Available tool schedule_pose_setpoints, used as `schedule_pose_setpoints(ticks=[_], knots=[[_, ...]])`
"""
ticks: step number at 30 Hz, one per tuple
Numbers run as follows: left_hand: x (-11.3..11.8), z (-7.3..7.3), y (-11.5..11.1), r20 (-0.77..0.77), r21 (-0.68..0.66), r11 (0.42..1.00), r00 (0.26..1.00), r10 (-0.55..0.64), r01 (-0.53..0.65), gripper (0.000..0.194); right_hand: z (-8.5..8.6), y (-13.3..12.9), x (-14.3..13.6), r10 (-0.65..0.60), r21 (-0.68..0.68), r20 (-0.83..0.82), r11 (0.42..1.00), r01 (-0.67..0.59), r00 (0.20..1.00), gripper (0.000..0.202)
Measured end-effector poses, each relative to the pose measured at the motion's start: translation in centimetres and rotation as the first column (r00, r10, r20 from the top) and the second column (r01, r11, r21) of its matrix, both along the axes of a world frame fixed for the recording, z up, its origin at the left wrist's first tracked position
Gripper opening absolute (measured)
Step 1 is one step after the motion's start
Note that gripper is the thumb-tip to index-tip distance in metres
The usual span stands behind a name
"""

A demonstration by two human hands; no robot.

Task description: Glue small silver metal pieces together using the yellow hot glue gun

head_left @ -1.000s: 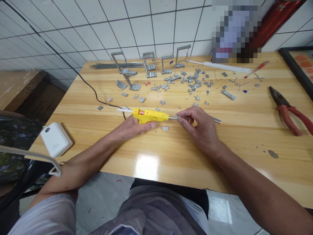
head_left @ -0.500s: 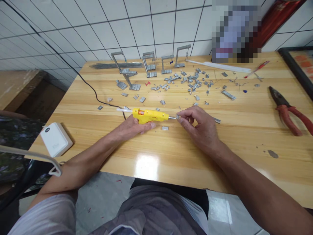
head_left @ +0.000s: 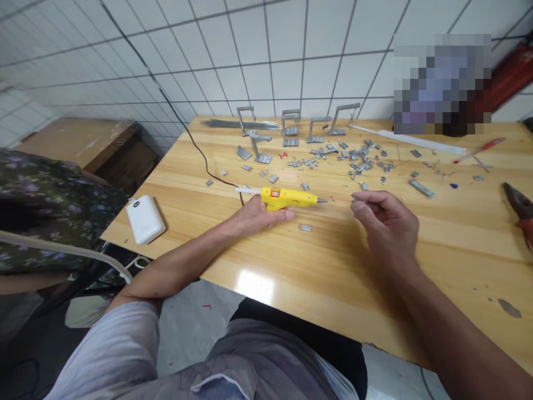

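My left hand (head_left: 266, 214) is wrapped round the grip of a yellow hot glue gun (head_left: 293, 197), its metal nozzle pointing right. A pale glue stick (head_left: 249, 190) sticks out of the gun's back end. To the right of the nozzle, apart from it, my right hand (head_left: 385, 222) pinches a small grey metal piece (head_left: 354, 198) between thumb and forefinger. Most of that piece is hidden by the fingertips. A flat grey metal piece (head_left: 306, 228) lies on the table just below the gun.
Several grey metal stands (head_left: 290, 128) and scattered metal bits (head_left: 364, 158) lie toward the wall. A white power bank (head_left: 145, 219) is at the left edge, pliers (head_left: 518, 205) at the right. A black cord (head_left: 195, 141) runs down to the gun. A person in flowered cloth (head_left: 50, 200) is at left.
My right hand has moved away from the nozzle to the right, carrying the small metal piece. The glue gun stays in my left hand. The whole view has shifted, with more showing at left.
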State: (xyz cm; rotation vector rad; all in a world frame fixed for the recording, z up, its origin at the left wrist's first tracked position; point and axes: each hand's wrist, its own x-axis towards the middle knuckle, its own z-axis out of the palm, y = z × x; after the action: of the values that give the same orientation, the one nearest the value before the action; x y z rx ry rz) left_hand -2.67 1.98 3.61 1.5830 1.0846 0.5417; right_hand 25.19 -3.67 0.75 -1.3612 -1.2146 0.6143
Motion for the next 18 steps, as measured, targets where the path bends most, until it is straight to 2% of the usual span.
schedule_pose_setpoints(ticks=[3,6,10,11,13,15,18], knots=[[-1.0,2.1,0.8,0.041,0.197,0.968,0.988,0.151,-0.156,0.038,-0.2,0.3,0.2,-0.012,-0.014,0.014,1.000,0.012,1.000,0.021],[-3.8,4.3,3.0,0.082,0.368,0.877,0.951,0.299,-0.308,0.033,-0.5,0.3,0.4,-0.005,-0.011,0.076,1.000,0.006,0.997,0.023],[-9.6,5.8,8.2,0.065,0.534,0.689,0.836,0.545,-0.490,0.019,-0.4,0.3,0.2,0.027,0.019,0.175,0.999,-0.031,0.984,0.020],[-11.0,5.9,9.8,0.055,0.563,0.652,0.810,0.583,-0.507,0.018,-0.2,0.2,0.1,0.033,0.031,0.200,0.999,-0.040,0.979,0.018],[-13.3,5.9,12.7,0.001,0.601,0.613,0.768,0.641,-0.513,0.014,0.2,0.1,-0.1,0.041,0.046,0.244,0.997,-0.054,0.969,0.017],[-14.5,5.6,15.1,-0.093,0.627,0.603,0.722,0.686,-0.492,0.009,0.5,0.1,-0.3,0.047,0.053,0.276,0.997,-0.064,0.960,0.016],[-14.8,4.2,17.2,-0.284,0.611,0.662,0.661,0.695,-0.433,0.013,0.5,0.2,-0.2,0.065,0.050,0.320,0.995,-0.085,0.945,0.014]])
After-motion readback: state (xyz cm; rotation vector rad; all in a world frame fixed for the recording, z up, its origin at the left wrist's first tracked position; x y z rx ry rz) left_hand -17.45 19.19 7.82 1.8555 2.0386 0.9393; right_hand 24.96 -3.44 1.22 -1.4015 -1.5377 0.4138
